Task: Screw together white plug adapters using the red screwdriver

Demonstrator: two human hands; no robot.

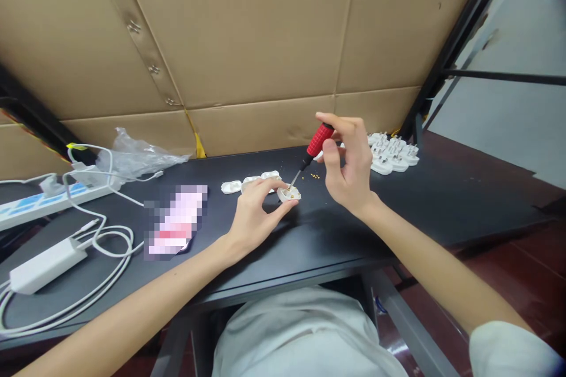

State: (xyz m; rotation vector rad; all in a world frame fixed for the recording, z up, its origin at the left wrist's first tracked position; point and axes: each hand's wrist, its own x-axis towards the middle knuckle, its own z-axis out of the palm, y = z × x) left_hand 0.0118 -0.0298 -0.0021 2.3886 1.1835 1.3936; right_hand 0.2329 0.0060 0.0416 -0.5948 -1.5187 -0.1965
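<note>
My left hand (256, 212) steadies a small white plug housing (296, 194) on the dark table, thumb and forefinger closed at its edges. In my right hand (351, 167) is a screwdriver (318, 142) with a red and black handle. It leans, its handle up and to the right, and its tip reaches down into the housing, where small brass-coloured bits show. Several loose brass-coloured screws (315, 176) lie just right of the housing. White plug shells (231, 187) sit beyond my left hand, partly hidden by it.
Several white plugs with metal prongs (391, 153) are grouped at the back right. To the left are a pixelated pink phone-shaped object (179, 220), a white power adapter (48, 265) with coiled cable, a power strip (66, 197) and a clear plastic bag (137, 156). Cardboard (265, 29) walls the back.
</note>
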